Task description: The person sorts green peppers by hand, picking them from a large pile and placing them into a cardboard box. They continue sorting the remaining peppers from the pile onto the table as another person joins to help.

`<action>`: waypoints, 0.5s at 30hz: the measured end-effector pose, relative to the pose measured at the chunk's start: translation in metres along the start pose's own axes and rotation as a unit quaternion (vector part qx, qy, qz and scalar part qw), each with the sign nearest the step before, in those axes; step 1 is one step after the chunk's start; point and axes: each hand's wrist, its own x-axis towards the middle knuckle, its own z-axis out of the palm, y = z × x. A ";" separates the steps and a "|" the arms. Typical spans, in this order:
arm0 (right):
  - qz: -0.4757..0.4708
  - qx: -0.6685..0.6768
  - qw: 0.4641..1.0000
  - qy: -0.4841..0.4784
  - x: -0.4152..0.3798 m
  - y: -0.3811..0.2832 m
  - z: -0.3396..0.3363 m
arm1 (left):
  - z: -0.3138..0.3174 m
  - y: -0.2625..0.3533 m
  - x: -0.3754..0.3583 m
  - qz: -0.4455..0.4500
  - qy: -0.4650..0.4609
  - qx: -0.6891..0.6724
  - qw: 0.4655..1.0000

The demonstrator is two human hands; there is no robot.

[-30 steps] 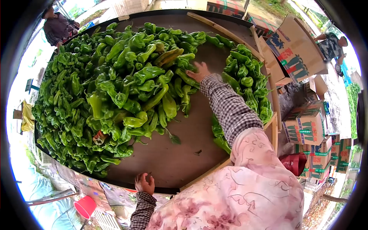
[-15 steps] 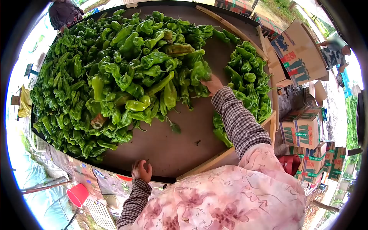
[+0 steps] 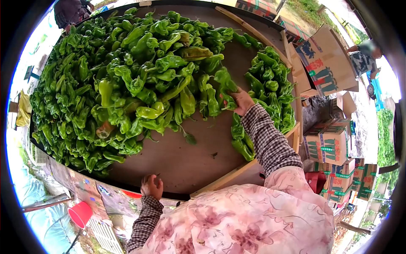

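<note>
A big heap of green peppers (image 3: pixel 114 80) covers the left and far part of a brown table (image 3: pixel 186 156). My right hand (image 3: pixel 242 100) is stretched out over the table and grips two green peppers (image 3: pixel 225 86) at the heap's right edge. A smaller pile of peppers (image 3: pixel 272 93) lies just right of that hand, against a wooden rail. My left hand (image 3: pixel 151 186) rests on the near black rim of the table with curled fingers and holds nothing that I can see. Both arms wear checked sleeves.
A wooden rail (image 3: pixel 253 34) fences off the table's right side. Printed cardboard boxes (image 3: pixel 327 146) are stacked to the right, with one open box (image 3: pixel 325 59) farther back. One person (image 3: pixel 69 12) stands at the far left and another person (image 3: pixel 363 57) bends at the far right. A red bucket (image 3: pixel 80 213) sits below.
My right hand reached into the heap, closed on peppers and has drawn them back toward the smaller right pile. My left hand has stayed on the rim.
</note>
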 end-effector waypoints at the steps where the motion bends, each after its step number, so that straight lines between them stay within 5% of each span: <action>1: 0.002 -0.010 1.000 0.025 -0.008 -0.004 0.007 | 0.000 0.001 0.000 0.001 0.000 -0.002 1.000; 8: -0.099 -0.067 0.992 0.039 -0.004 -0.039 -0.023 | 0.001 0.002 -0.001 -0.008 -0.005 0.007 1.000; 10: -0.127 -0.179 0.956 0.193 -0.005 -0.069 -0.027 | 0.000 0.003 0.000 -0.014 -0.009 0.016 1.000; 12: -0.199 -0.181 0.936 0.229 0.034 -0.088 -0.092 | -0.001 0.003 0.000 -0.011 -0.011 0.017 1.000; 14: -0.122 -0.312 0.883 0.328 -0.008 -0.119 -0.047 | 0.000 0.001 0.000 -0.010 -0.013 0.019 1.000; 15: -0.093 -0.455 0.826 0.320 0.020 -0.128 -0.103 | 0.003 -0.001 -0.001 -0.004 -0.004 0.014 1.000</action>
